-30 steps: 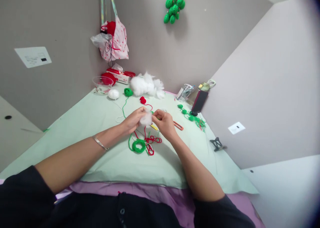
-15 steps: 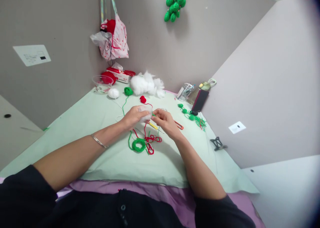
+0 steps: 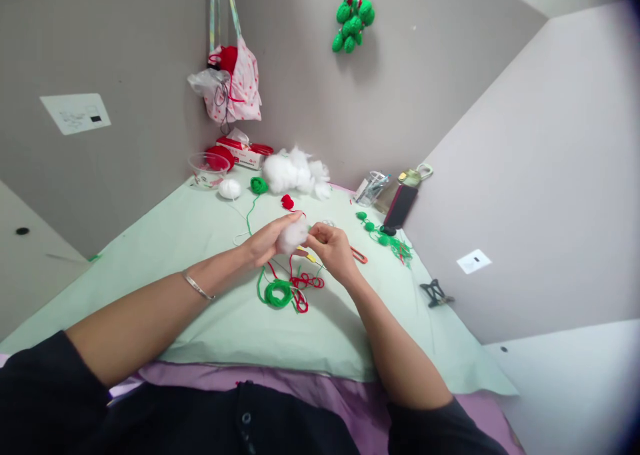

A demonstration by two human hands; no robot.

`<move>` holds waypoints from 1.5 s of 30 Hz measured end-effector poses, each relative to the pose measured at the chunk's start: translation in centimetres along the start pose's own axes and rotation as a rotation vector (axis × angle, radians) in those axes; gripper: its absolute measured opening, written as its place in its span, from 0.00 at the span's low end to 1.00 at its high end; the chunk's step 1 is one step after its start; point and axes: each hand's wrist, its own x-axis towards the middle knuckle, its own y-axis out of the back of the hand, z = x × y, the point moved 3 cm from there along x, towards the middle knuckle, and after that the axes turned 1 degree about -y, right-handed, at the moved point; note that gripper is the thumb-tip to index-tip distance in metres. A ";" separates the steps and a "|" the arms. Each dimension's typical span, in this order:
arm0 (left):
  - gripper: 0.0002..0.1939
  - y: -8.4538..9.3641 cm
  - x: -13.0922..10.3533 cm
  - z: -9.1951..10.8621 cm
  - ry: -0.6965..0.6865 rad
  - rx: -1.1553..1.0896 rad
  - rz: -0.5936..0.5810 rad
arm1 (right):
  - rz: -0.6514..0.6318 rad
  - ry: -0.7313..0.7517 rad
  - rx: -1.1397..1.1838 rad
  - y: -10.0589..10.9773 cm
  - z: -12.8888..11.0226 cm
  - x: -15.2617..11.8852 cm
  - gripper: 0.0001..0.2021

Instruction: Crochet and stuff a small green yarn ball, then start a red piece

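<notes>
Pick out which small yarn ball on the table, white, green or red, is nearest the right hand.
The small red yarn ball, beyond the right hand and to its left; the green ball and white ball lie farther left.

A pale green cover (image 3: 225, 338) lies over the work surface in the corner. Toward its front rests a coil of green yarn (image 3: 278, 306), loops of red yarn (image 3: 303, 282) right against it. Farther back I see a clear bowl (image 3: 201, 182), a white yarn ball (image 3: 229, 189), a green yarn ball (image 3: 259, 185) and a heap of white stuffing (image 3: 293, 173). Over on the right stand a clear cup (image 3: 371, 190) and a tilted phone (image 3: 401, 206), with small green pieces (image 3: 369, 226) near them.
</notes>
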 end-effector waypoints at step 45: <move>0.16 0.8 0.7 -1.3 0.006 0.153 -0.041 | -0.080 -0.049 0.082 1.7 0.7 0.5 0.15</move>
